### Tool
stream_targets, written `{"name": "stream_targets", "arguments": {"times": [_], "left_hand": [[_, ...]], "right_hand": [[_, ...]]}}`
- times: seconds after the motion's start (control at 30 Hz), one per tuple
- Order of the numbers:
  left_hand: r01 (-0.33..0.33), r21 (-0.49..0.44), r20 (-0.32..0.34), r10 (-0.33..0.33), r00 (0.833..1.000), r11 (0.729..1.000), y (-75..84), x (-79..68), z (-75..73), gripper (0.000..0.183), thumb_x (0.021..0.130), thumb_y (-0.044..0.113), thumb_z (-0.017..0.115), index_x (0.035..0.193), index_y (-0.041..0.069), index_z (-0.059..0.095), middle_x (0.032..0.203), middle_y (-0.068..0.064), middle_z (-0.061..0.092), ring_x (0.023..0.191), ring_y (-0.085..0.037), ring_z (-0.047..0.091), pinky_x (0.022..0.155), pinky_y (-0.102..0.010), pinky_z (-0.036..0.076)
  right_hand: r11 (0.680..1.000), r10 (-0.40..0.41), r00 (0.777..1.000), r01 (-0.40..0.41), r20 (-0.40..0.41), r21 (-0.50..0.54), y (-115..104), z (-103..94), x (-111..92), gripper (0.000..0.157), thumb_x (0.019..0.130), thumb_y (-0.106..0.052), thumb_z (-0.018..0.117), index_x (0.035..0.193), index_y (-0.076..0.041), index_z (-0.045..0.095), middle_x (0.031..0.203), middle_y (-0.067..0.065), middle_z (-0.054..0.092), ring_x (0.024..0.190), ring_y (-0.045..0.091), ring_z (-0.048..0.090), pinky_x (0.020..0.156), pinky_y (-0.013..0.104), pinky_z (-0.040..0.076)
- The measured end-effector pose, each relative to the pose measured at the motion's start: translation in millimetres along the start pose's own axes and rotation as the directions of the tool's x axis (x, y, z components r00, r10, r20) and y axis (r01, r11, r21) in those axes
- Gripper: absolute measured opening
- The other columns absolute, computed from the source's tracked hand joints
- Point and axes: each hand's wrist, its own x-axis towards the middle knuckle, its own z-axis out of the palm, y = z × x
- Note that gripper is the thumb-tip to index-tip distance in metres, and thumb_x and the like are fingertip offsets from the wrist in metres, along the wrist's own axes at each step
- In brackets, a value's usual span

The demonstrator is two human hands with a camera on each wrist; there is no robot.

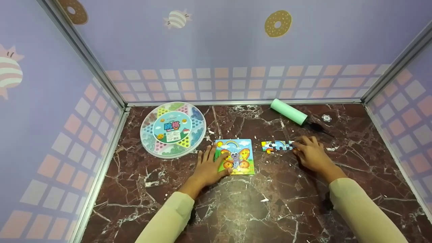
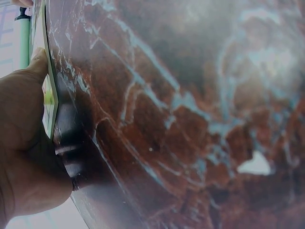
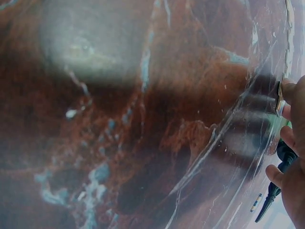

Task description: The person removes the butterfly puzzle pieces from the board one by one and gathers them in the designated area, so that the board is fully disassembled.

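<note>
A square picture board [image 1: 242,148] with a butterfly and a rainbow lies on the table, my left hand [image 1: 210,167] resting across its left side. The fingers of that hand are spread, and its thumb lies on the board's lower part. To the right of the board is a short row of joined jigsaw pieces [image 1: 279,145] with sky and rainbow parts. At the row's right end my right hand [image 1: 311,153] pinches a jigsaw piece [image 3: 279,98] between thumb and fingers. In the head view the fingers partly hide that piece.
A round Chinese checkers box [image 1: 173,130] lies at the back left. Behind my right hand is a mint-green hand pump [image 1: 288,111] with a black nozzle, near a small round chip [image 1: 326,117]. Patterned walls enclose the marbled table [image 1: 236,209] at back and sides.
</note>
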Motion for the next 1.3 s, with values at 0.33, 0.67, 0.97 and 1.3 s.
{"name": "stream_targets", "arguments": {"times": [0.33,0.67,0.97,1.3], "left_hand": [[0.003,0.005,0.004,-0.003,1.000,1.000,-0.6,0.5,-0.1,0.077,0.105,0.072,0.057,0.169,0.032,0.041,0.186,-0.023,0.006,0.173,-0.048,0.005,0.136,-0.075,0.001],[0.010,0.016,0.006,-0.010,1.000,1.000,-6.6,5.3,6.8,0.078,0.104,0.073,0.056,0.170,0.034,0.040,0.187,-0.021,0.002,0.174,-0.047,0.002,0.136,-0.075,-0.002],[0.022,0.004,-0.017,-0.022,1.000,1.000,1.1,0.5,-0.3,0.099,0.103,0.076,0.057,0.175,0.015,0.026,0.186,-0.022,0.011,0.173,-0.046,0.009,0.137,-0.072,0.004],[0.062,0.036,-0.004,-0.062,0.998,0.997,12.6,-2.5,-10.3,0.108,0.104,0.066,0.064,0.175,0.000,0.018,0.185,-0.022,0.015,0.173,-0.044,0.013,0.139,-0.069,0.007]], "right_hand": [[1.000,0.006,1.000,-0.006,0.010,-0.009,-1,-0.6,-1,0.035,0.111,-0.018,0.067,0.144,-0.006,0.071,0.149,0.023,0.060,0.133,0.052,0.050,0.101,0.085,0.042],[1.000,-0.008,1.000,0.007,-0.015,-0.010,-9,2.0,3,0.045,0.109,-0.028,0.071,0.148,-0.006,0.069,0.148,0.023,0.058,0.134,0.051,0.048,0.106,0.086,0.039],[0.996,-0.084,0.995,0.083,-0.049,-0.008,-37,10.0,18,0.047,0.106,-0.031,0.075,0.147,-0.009,0.069,0.147,0.023,0.060,0.132,0.048,0.051,0.109,0.083,0.040],[0.987,-0.162,0.985,0.162,-0.052,0.005,-74,21.0,31,0.051,0.104,-0.033,0.077,0.148,-0.009,0.069,0.148,0.021,0.060,0.133,0.046,0.053,0.112,0.081,0.041]]}}
